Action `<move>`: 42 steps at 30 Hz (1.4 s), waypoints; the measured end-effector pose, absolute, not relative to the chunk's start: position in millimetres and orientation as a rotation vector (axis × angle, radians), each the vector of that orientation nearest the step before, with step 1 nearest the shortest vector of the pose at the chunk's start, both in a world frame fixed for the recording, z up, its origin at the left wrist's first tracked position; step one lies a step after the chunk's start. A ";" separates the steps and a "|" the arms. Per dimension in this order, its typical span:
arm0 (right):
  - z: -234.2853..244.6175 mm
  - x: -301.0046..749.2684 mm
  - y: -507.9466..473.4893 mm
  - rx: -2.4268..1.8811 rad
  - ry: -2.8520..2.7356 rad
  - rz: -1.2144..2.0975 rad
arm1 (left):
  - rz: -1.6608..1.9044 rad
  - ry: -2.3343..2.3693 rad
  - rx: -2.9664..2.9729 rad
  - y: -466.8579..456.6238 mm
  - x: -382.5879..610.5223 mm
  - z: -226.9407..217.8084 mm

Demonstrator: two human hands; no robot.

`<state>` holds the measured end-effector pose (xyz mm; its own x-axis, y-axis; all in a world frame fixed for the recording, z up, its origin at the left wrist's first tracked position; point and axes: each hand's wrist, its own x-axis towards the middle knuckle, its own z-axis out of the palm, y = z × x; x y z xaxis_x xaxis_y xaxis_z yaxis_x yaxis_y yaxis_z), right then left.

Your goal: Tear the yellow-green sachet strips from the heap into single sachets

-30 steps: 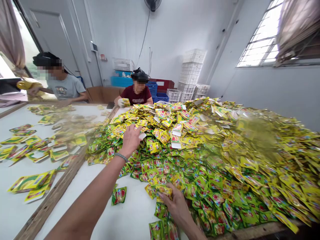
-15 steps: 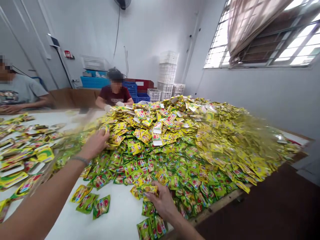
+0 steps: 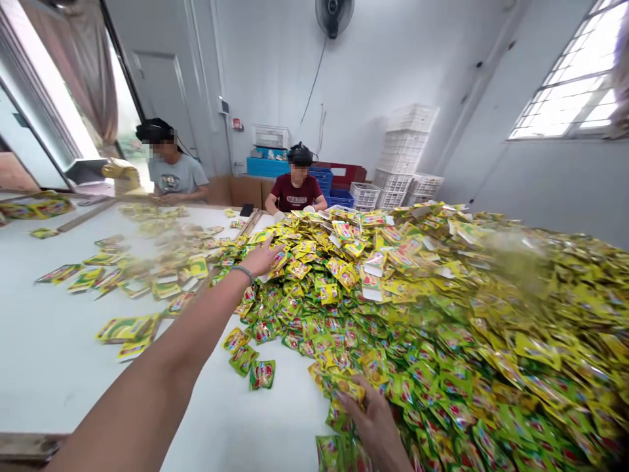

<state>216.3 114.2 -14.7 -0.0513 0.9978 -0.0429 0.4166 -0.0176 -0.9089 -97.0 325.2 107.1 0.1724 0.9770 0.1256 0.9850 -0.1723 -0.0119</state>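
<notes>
A large heap of small candy-like packets (image 3: 339, 328), yellow and green with fruit pictures, spreads over the white table. My left hand (image 3: 263, 259), a band at its wrist, reaches to the heap's far left slope. Its fingers stretch out apart over yellow packets, and none shows in its grasp. Near the heap's front edge, my right hand (image 3: 373, 416) pinches a yellow packet (image 3: 351, 388) between thumb and fingers. Beside that hand lie green packets (image 3: 329, 451). A few loose packets (image 3: 261, 374) rest on the table between my arms.
Flat yellow boxes (image 3: 130, 330) lie scattered on the white table (image 3: 59, 367) to the left. More small boxes (image 3: 376, 262) sit on top of the heap. Two people (image 3: 297, 190) (image 3: 177, 174) sit across the table. White crates (image 3: 405, 144) stand stacked by the wall.
The view has swung left, bringing in more of the table and the second person. My left hand's fingers have extended at the heap; my right hand keeps its yellow packet.
</notes>
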 end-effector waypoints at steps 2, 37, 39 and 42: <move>-19.5 218.0 116.1 -1.560 -1.512 1.017 | -0.097 -1.970 -2.385 333.0 -97.9 108.1; 15.5 204.7 130.6 -1.151 -1.169 1.532 | -1.560 -2.550 -2.734 105.0 -11.9 14.1; 17.9 207.4 133.7 -1.168 -1.167 1.410 | -1.692 -2.580 -2.668 101.3 -5.0 3.4; 21.4 213.2 138.0 -1.220 -1.388 1.401 | -1.936 -2.625 -2.513 94.5 1.9 -5.0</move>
<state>213.2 138.0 21.4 -0.2152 0.9719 -0.0957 0.0864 -0.0787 -0.9931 1.9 94.5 -5.0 0.0210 0.9965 -0.0804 0.2178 0.0739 0.9732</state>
